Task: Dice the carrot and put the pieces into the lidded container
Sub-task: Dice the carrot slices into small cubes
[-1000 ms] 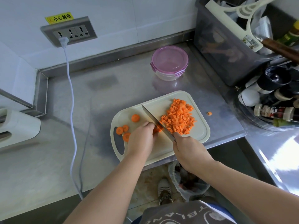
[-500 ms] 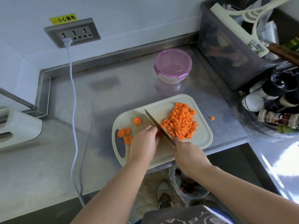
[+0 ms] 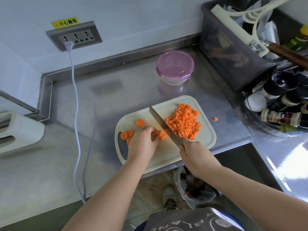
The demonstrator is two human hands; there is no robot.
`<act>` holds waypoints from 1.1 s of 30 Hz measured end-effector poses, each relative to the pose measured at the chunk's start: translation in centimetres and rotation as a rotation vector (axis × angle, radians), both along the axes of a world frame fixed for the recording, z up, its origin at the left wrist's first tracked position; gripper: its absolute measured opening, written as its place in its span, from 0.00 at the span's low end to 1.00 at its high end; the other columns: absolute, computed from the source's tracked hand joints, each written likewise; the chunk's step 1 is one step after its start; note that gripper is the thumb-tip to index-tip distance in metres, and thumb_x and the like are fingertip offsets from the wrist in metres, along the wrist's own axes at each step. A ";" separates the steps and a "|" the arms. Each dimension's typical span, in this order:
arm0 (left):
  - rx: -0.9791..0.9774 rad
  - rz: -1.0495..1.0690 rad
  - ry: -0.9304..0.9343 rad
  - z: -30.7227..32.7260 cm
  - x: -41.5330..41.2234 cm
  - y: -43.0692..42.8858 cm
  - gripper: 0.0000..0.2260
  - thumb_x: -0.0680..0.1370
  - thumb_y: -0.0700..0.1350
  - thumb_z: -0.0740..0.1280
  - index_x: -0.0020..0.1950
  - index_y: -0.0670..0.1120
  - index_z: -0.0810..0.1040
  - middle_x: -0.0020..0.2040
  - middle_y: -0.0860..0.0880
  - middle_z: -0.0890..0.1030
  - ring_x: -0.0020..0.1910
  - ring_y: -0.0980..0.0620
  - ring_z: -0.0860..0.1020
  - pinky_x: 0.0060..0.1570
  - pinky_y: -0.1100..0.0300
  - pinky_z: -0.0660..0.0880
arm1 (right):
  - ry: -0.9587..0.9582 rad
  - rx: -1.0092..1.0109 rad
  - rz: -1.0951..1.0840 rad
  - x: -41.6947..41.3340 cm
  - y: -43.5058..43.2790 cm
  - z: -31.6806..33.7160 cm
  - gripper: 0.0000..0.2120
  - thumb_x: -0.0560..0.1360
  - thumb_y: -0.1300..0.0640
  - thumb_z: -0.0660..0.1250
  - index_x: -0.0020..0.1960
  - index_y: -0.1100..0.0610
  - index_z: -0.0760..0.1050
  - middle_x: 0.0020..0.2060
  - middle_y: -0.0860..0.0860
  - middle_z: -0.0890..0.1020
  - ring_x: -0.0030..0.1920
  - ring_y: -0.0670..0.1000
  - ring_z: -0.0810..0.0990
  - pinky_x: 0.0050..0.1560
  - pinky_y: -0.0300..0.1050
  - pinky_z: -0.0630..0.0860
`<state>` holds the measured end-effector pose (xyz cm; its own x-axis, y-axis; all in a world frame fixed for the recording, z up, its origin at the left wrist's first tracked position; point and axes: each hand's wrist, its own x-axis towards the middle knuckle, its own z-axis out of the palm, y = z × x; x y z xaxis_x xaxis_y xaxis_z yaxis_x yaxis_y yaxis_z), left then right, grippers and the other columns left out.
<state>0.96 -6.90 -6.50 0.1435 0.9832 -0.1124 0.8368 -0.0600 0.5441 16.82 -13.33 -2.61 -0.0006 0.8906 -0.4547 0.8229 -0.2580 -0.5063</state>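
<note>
Since half a second back, the left hand (image 3: pixel 143 142) has slid a little toward 9 o'clock, baring a small cluster of cut carrot (image 3: pixel 161 135) between its fingertips and the knife (image 3: pixel 162 124). Its fingers curl down and hold that cluster against the cutting board (image 3: pixel 205 142). The right hand (image 3: pixel 194 153) is clenched round the knife handle near the board's 5 o'clock edge, with the blade running across the board toward 11 o'clock. The diced pile (image 3: pixel 184 121) lies against the blade on its 3 o'clock side. 3 carrot rounds (image 3: pixel 140 122) lie toward 9 and 11 o'clock of the left hand, and a 4th is partly hidden by it. 1 stray dice (image 3: pixel 215 118) sits on the desk (image 3: pixel 100 105) just off the board at 3 o'clock. The lidded container (image 3: pixel 175 67), lid on, stands on the desk at 12 o'clock of the board, apart from it.
</note>
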 end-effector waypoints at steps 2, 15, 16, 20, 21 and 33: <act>-0.012 0.002 0.010 0.0 -0.1 0.1 0.08 0.76 0.47 0.68 0.54 0.47 0.81 0.48 0.50 0.84 0.47 0.49 0.81 0.47 0.55 0.77 | 0.002 0.004 0.005 -0.3 -0.2 0.0 0.05 0.82 0.54 0.51 0.50 0.52 0.64 0.40 0.54 0.76 0.40 0.57 0.76 0.42 0.52 0.75; -0.133 0.101 -0.109 0.6 0.9 0.7 0.15 0.77 0.37 0.61 0.63 0.47 0.73 0.53 0.50 0.80 0.53 0.50 0.79 0.46 0.63 0.72 | -0.019 0.001 0.010 -0.2 -0.4 -0.4 0.04 0.82 0.54 0.51 0.49 0.51 0.63 0.38 0.51 0.75 0.37 0.53 0.74 0.39 0.50 0.74; -0.140 0.147 -0.124 0.5 0.8 0.8 0.13 0.77 0.36 0.61 0.60 0.47 0.73 0.52 0.50 0.80 0.52 0.50 0.79 0.47 0.61 0.73 | -0.016 0.003 0.008 -0.2 -0.4 -0.4 0.05 0.82 0.54 0.51 0.49 0.51 0.62 0.37 0.50 0.74 0.36 0.52 0.74 0.38 0.48 0.73; -0.152 0.197 -0.073 0.4 0.7 0.9 0.11 0.76 0.37 0.60 0.55 0.48 0.74 0.46 0.54 0.79 0.52 0.49 0.78 0.49 0.56 0.74 | -0.015 0.013 -0.007 -0.1 -0.5 -0.5 0.06 0.82 0.55 0.51 0.47 0.52 0.63 0.34 0.49 0.72 0.32 0.51 0.71 0.35 0.47 0.69; -0.167 0.182 -0.077 0.6 0.9 0.9 0.11 0.76 0.37 0.60 0.56 0.48 0.74 0.47 0.54 0.79 0.52 0.50 0.78 0.48 0.58 0.73 | -0.020 0.015 -0.011 -0.1 -0.4 -0.5 0.07 0.82 0.55 0.51 0.47 0.53 0.64 0.34 0.50 0.73 0.33 0.52 0.71 0.36 0.49 0.70; -0.214 0.185 -0.153 1.0 0.4 0.9 0.12 0.77 0.40 0.65 0.60 0.45 0.74 0.49 0.52 0.80 0.52 0.50 0.79 0.50 0.59 0.73 | -0.056 0.015 0.021 -0.8 -0.5 0.0 0.07 0.82 0.56 0.52 0.55 0.55 0.67 0.40 0.53 0.77 0.39 0.56 0.77 0.41 0.52 0.77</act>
